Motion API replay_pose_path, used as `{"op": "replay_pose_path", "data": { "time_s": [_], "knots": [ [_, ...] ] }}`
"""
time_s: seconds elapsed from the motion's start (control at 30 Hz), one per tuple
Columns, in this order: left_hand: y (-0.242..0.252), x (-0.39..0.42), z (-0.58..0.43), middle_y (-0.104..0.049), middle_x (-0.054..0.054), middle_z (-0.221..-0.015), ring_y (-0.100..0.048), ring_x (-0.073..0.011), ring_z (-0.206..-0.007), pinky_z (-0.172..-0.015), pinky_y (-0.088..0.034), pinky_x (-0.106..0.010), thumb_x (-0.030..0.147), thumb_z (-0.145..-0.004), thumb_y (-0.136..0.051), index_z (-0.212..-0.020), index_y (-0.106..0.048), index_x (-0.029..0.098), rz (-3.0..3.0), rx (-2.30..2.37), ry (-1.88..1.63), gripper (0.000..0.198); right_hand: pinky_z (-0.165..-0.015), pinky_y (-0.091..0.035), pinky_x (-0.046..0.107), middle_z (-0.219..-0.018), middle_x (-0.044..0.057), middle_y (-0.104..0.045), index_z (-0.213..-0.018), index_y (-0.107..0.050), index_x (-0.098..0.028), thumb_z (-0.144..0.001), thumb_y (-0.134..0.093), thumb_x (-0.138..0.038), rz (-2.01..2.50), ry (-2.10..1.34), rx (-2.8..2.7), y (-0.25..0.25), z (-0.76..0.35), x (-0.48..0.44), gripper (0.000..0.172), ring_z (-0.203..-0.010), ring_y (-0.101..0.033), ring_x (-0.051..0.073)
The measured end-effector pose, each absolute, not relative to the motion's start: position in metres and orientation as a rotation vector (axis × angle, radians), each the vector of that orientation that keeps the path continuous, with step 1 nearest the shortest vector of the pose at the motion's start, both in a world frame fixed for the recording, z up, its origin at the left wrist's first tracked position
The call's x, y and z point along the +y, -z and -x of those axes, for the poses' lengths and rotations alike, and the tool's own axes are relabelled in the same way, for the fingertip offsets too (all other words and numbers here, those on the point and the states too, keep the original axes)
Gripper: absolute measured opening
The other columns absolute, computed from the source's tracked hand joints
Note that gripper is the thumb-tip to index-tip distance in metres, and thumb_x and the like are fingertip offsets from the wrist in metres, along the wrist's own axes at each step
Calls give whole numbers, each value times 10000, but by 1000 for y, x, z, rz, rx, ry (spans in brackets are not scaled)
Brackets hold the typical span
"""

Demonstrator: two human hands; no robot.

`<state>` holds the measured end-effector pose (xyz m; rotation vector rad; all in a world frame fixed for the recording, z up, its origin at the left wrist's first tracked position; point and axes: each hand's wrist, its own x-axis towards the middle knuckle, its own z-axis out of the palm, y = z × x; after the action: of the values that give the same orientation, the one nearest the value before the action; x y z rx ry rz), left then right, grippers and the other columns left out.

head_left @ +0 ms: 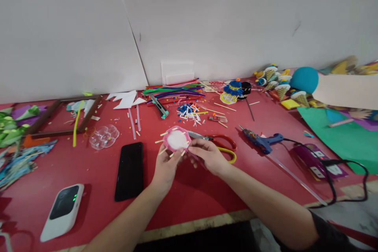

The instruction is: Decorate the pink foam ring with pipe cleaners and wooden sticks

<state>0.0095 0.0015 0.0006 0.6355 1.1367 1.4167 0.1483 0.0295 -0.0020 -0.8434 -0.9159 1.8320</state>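
Observation:
Between my two hands, above the red table, is a small round craft piece (176,140) with a white centre and a pink rim. Short pale wooden sticks poke out around its edge. My left hand (167,164) grips it from the lower left, thumb on the rim. On the right side, my right hand (208,155) pinches the rim between thumb and fingers. Scissors (226,141) with red and yellow handles lie just behind my right hand, partly hidden. A black phone (129,171) lies left of my left hand.
A blue hot glue gun (260,138) rests at right, its cord running to a purple power strip (320,161). Behind lie a cutter knife (159,107), pipe cleaners (174,89) and a heap of cut bits (189,112). A white device (63,210) sits front left.

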Motion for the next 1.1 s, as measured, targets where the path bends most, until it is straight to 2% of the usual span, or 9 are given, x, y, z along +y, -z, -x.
{"op": "replay_pose_path", "data": {
  "time_s": [0.1, 0.37, 0.53, 0.6, 0.77, 0.9, 1.1],
  "knots": [
    [-4, 1, -10, -698, -8, -834, -658, -145, -744, -707, -539, -267, 234, -591, -850, -858, -690, 167, -581, 1094, -1408, 318, -348, -463, 159, -558, -40, -633, -699, -635, -166, -634, -834, -388, 828, -1831, -924, 2, -148, 28, 305, -433, -581, 86],
    [3, 1, -10, -704, -36, -928, -680, -180, -834, -741, -540, -288, 251, -583, -860, -895, -691, 156, -578, 1181, -1423, 368, -344, -433, 155, -532, -36, -607, -691, -632, -166, -658, -806, -392, 878, -1811, -972, 2, -148, 26, 287, -428, -542, 79],
    [2, -1, -12, -720, -9, -849, -681, -158, -761, -731, -539, -287, 266, -593, -864, -949, -657, 178, -591, 1136, -1447, 422, -342, -426, 175, -508, -51, -574, -676, -616, -181, -654, -787, -399, 943, -1764, -1019, -1, -146, 25, 279, -417, -515, 84],
    [2, -2, -13, -719, 1, -816, -678, -147, -734, -713, -536, -273, 254, -593, -863, -934, -636, 180, -576, 1132, -1456, 416, -378, -455, 201, -533, -40, -585, -689, -629, -190, -691, -754, -380, 1004, -1626, -1128, -1, -147, 23, 227, -441, -530, 98],
    [-1, -3, -16, -725, -7, -841, -690, -161, -766, -759, -552, -307, 228, -586, -859, -928, -600, 182, -505, 1140, -1465, 431, -552, -504, 236, -731, 18, -660, -771, -686, -219, -775, -671, -222, 1054, -926, -1536, -3, -149, 15, 15, -641, -611, 133],
    [-4, -3, -18, -725, -10, -864, -692, -168, -798, -780, -556, -320, 224, -590, -858, -944, -603, 179, -505, 1130, -1472, 438, -611, -529, 286, -746, 36, -678, -837, -691, -241, -823, -632, -191, 963, -637, -1709, -1, -150, 13, 78, -699, -636, 166],
    [0, -5, -20, -722, -21, -883, -689, -175, -812, -764, -549, -313, 238, -606, -852, -945, -602, 175, -495, 1156, -1462, 426, -654, -538, 299, -726, 37, -677, -841, -681, -245, -838, -605, -148, 919, -435, -1802, 3, -149, 12, 123, -693, -644, 168]
  ]
}}
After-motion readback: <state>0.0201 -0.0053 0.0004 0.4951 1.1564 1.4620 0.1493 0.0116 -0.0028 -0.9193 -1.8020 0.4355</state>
